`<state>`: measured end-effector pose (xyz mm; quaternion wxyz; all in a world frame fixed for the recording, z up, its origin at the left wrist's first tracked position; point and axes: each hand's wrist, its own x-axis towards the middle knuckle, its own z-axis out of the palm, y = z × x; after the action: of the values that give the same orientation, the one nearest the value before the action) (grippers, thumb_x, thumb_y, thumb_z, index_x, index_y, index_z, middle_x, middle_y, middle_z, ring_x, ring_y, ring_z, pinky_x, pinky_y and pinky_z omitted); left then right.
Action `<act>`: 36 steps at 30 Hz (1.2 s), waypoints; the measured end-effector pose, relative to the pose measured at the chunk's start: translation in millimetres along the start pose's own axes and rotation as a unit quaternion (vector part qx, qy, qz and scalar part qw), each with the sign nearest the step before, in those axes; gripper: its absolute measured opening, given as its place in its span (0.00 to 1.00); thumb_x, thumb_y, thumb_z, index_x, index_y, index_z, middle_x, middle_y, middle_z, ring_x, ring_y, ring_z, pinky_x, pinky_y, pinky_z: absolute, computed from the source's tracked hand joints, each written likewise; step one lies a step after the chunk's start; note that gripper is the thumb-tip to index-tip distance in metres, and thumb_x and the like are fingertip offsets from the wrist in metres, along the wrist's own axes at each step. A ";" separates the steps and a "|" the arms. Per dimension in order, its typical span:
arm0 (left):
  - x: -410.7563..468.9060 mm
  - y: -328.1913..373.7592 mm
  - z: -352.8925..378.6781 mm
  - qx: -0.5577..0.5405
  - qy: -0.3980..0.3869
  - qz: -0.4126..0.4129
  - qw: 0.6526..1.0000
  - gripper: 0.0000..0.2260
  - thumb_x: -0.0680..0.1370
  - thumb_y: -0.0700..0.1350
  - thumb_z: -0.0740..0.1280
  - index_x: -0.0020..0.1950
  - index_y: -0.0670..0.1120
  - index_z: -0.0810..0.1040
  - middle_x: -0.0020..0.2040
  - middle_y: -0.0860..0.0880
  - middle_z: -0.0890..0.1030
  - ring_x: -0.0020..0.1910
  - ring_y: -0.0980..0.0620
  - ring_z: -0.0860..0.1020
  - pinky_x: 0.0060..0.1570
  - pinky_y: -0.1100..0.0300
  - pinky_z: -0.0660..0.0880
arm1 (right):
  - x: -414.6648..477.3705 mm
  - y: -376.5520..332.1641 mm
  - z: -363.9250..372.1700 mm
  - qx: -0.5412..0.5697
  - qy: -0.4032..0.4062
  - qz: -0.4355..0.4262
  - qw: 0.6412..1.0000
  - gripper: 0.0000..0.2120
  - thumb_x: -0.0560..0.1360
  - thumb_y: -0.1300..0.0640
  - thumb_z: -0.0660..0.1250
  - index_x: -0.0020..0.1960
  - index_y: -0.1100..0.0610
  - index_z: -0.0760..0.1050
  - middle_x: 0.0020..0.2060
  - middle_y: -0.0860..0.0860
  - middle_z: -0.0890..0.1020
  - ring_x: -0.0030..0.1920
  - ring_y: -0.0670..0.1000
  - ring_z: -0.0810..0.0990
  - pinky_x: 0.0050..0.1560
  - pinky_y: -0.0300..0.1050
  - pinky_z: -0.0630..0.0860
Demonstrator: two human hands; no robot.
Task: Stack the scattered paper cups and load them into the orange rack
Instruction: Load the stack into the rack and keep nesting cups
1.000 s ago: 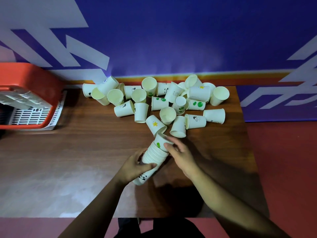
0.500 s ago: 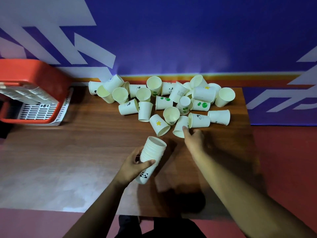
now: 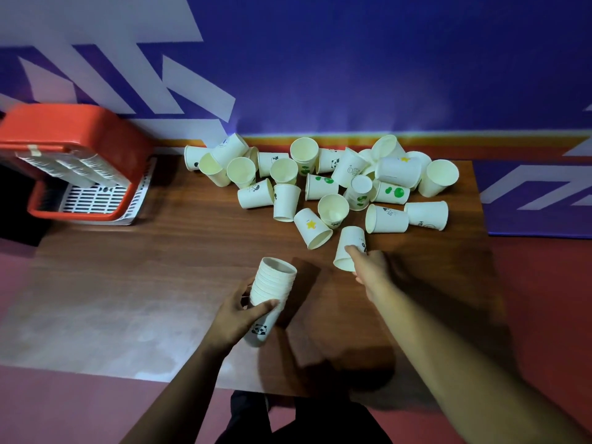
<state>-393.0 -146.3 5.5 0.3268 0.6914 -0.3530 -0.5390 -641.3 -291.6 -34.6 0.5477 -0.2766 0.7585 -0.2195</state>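
My left hand [image 3: 238, 312] grips a stack of nested white paper cups [image 3: 272, 285], tilted with its open mouth facing away from me; a panda print shows on the lowest cup. My right hand [image 3: 370, 265] holds a single white cup [image 3: 349, 246] at the near edge of the pile, thumb across its side. Several loose cups [image 3: 320, 184] lie scattered on the far half of the wooden table [image 3: 160, 267], some upright, most on their sides. The orange rack [image 3: 80, 139] stands at the far left with stacked cups lying in it.
A white slotted tray [image 3: 105, 200] sits under the rack. The table's right edge [image 3: 483, 219] drops to red floor. A purple and white wall runs behind the table. A star-printed cup [image 3: 312, 227] lies just left of the held cup.
My right hand left the stack, reached to the pile and took hold of a single cup. My left hand has kept the stack in about the same place.
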 end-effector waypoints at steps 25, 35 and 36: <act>32.8 -3.6 -297.2 0.031 -0.037 0.178 0.983 0.33 0.66 0.53 0.81 0.69 0.55 0.75 0.64 0.50 0.78 0.65 0.47 0.77 0.64 0.40 0.74 | -221.8 -103.6 286.7 -0.165 -0.229 -0.292 0.914 0.31 0.74 0.34 0.64 0.73 0.45 0.66 0.69 0.42 0.72 0.70 0.42 0.68 0.71 0.45 0.66; 76.1 -4.9 -491.4 -0.087 0.026 0.163 0.982 0.31 0.69 0.48 0.79 0.70 0.49 0.72 0.67 0.46 0.79 0.69 0.46 0.75 0.69 0.37 0.70 | -255.7 -145.3 487.8 -0.062 -0.332 -0.266 0.903 0.17 0.76 0.60 0.69 0.63 0.51 0.73 0.59 0.53 0.81 0.59 0.51 0.80 0.64 0.48 0.75; 81.3 -4.7 -504.1 -0.090 0.025 0.165 0.982 0.31 0.69 0.48 0.79 0.70 0.49 0.72 0.67 0.46 0.79 0.69 0.46 0.75 0.69 0.37 0.70 | -256.2 -150.3 501.6 -0.069 -0.326 -0.280 0.901 0.17 0.76 0.61 0.69 0.63 0.52 0.72 0.58 0.51 0.81 0.58 0.50 0.81 0.61 0.46 0.76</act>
<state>113.5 -176.1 63.2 0.4809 0.6045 -0.4037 -0.4902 -73.4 -250.4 90.3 0.6596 -0.5707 0.4426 -0.2081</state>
